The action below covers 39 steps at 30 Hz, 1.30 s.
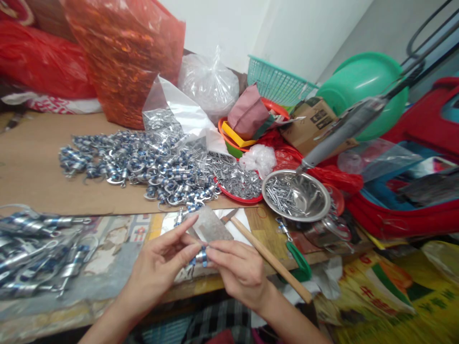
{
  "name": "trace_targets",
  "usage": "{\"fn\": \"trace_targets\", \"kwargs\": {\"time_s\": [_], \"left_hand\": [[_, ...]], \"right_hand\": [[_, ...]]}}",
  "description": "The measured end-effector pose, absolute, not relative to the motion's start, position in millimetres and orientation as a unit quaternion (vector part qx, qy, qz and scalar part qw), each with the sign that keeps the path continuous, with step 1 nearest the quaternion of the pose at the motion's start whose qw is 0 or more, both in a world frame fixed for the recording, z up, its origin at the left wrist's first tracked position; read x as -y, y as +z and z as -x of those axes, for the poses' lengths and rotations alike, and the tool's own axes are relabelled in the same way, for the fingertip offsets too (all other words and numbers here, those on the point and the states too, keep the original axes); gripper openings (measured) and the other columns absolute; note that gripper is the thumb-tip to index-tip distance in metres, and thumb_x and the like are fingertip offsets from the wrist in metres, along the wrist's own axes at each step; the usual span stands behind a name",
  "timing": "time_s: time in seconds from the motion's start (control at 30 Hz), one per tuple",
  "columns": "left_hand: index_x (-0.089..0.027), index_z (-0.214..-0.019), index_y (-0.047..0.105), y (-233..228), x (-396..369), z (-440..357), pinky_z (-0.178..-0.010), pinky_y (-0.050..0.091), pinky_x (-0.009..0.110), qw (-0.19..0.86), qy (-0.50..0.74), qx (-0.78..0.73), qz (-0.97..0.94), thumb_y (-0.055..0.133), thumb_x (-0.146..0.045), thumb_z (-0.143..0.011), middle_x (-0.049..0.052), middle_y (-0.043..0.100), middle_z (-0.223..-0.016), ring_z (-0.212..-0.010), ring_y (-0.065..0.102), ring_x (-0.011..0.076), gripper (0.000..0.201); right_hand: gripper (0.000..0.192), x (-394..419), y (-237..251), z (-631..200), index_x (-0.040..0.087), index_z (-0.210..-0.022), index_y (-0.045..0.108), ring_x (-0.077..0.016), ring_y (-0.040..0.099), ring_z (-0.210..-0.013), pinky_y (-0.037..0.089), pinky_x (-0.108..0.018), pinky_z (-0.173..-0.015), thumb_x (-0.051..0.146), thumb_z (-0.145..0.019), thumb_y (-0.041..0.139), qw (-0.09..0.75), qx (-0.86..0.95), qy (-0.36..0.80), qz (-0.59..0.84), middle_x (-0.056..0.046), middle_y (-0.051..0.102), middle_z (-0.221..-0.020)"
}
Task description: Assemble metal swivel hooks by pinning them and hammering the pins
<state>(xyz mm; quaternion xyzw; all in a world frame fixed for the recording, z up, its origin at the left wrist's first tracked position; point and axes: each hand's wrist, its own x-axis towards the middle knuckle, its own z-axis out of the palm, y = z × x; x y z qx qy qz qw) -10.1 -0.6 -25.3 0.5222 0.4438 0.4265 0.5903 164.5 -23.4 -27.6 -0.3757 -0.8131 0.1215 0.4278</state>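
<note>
A: Head view first: what sits between the hands?

B: A small metal clip with a blue band (201,257), pinched from both sides at the near edge of the table (43,157). The left hand (158,267) closes thumb and fingertips on one end, the right hand (238,270) curls its fingers shut on the other. Just behind them lies a grey stone block (211,223), with a wooden stick (270,260) slanting off to the right.

A: How far along does the work look?

B: Partway, I'd judge. A bundle of blue-banded pieces (39,258) lies at the left, and a far bigger heap of blue-banded clips (139,165) is spread over the cardboard beyond. Whether either lot is finished or waiting I cannot tell.

A: And the containers?

B: A steel bowl (315,203) holds a scatter of thin metal pins toward its left side; it is well under half full. Beside it a red tray (238,197) carries a mound of small silver parts. An open clear bag (172,114) slumps behind the heap with more metal pieces inside. Further back stand a knotted clear bag (210,83), a teal basket (276,81) and a green basin (362,81); their contents do not show.
</note>
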Motion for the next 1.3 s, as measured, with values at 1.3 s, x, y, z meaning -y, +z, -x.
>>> {"fn": "trace_targets", "kwargs": {"time_s": [1.3], "left_hand": [[-0.019,-0.133,0.019,-40,-18,3,-0.047,0.045,0.024,0.732,0.406,-0.403,-0.37,0.068,-0.013,-0.057,-0.004,0.059,-0.062,-0.049,0.055,0.0111,0.091]], "right_hand": [[0.015,-139,-50,-238,0.02,-0.083,0.066,-0.0179,0.06,-0.081,0.041,-0.025,-0.071,0.023,-0.078,0.052,0.129,0.703,0.009,0.7,-0.004,0.067,-0.084]]}}
